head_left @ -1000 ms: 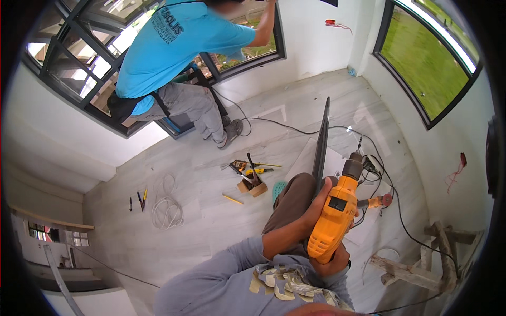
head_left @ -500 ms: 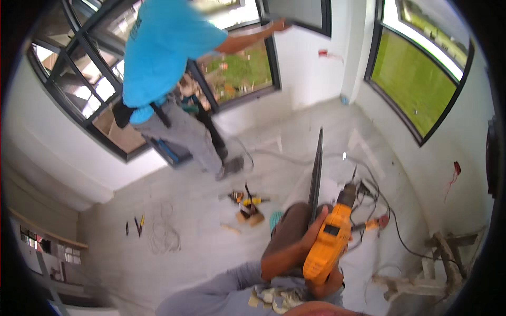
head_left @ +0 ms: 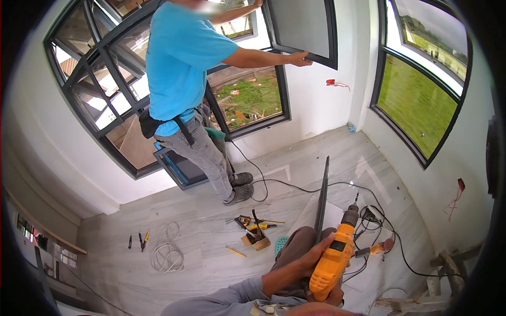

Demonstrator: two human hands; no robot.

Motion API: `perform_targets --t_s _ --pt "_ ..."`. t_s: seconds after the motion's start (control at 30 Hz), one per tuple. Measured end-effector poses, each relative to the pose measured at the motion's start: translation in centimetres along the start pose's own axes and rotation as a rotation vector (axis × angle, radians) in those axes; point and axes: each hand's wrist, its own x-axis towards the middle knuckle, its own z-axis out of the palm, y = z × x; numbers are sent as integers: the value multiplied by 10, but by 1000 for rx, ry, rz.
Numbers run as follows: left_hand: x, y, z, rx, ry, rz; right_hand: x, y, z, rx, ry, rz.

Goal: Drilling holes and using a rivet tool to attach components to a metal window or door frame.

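hands (head_left: 311, 261) grip an orange drill (head_left: 332, 262), long axis slanting rightward, bit (head_left: 356, 199) pointing forward.

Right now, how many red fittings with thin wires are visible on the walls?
2: one red fitting below the dark-framed panel, another red fitting on the wall at the picture's right. More may be hidden.

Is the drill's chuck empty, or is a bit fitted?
Fitted: a thin bit juts from the chuck of the drill.
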Motion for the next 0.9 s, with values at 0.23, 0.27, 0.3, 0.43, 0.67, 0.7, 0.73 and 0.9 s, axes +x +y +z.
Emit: perform_targets --t_s 0.23,0.27,0.3,0.43,0.67,0.7,0.73,0.9 --pt "2 12 -17 87 -63 36 21 -19 -5 -105 23 -174" --pt "5 16 -18 78 0 135 26 -21 -8 11 -24 -94" --pt "8 20 -20 82 185 180 28 -23 -12 2 -34 -73" --pt "18 29 -15 -3 -43 94 38 -27 -26 -64 -48 30" --pt "22 34 -1 67 84 89 52 -41 -21 -104 -52 -4" --pt "20 33 -4 52 9 104 53 -39 -19 -108 -63 -53" --pt "21 31 -6 50 22 88 54 -36 -19 -128 -69 -67" --pt "15 26 -13 121 -10 138 46 -22 -14 -98 -119 -58"
